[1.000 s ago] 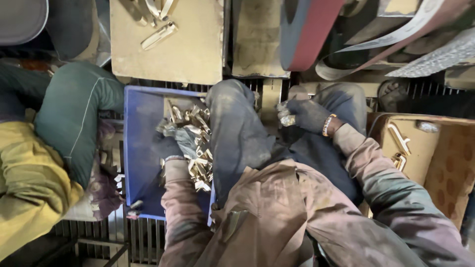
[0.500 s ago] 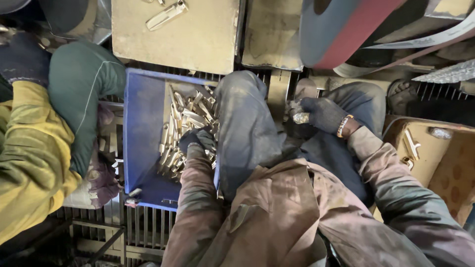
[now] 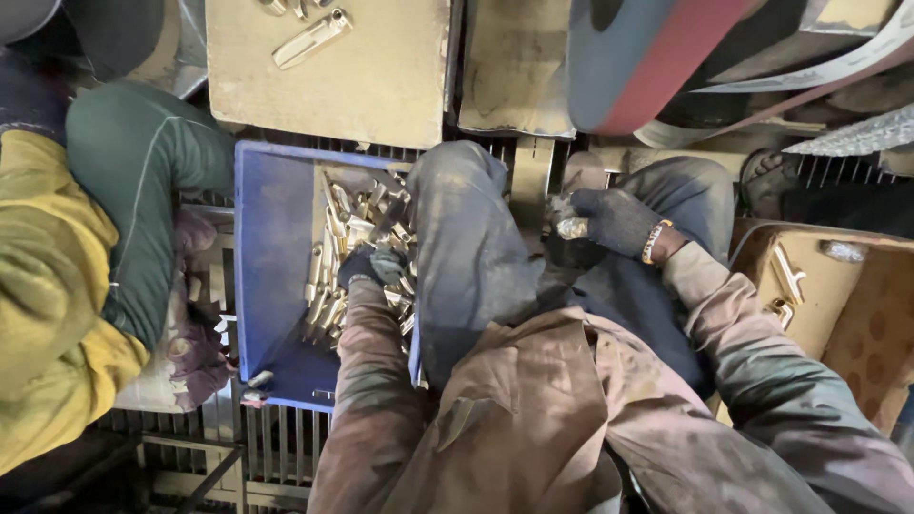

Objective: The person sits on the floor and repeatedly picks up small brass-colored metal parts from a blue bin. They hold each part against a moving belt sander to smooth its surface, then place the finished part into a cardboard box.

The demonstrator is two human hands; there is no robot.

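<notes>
The heap of brass-coloured metal parts (image 3: 357,252) lies in the blue plastic crate (image 3: 271,276), which sits on the floor grating just left of the person's left knee (image 3: 462,238). The gloved left hand (image 3: 373,265) rests down in that heap with its fingers curled among the pieces; whether it has closed on one cannot be told. Compared with half a second ago, this hand sits at much the same spot in the crate, and the heap looks unchanged. To the right of the crate, past the knee, the gloved right hand (image 3: 609,221) is clamped on a small shiny metal piece (image 3: 569,227), as before, held between the two knees. Beyond the crate stands a tan tray (image 3: 381,86) bearing a few parts. On the crate's left crouches another person, in a green sleeve (image 3: 143,190).
</notes>
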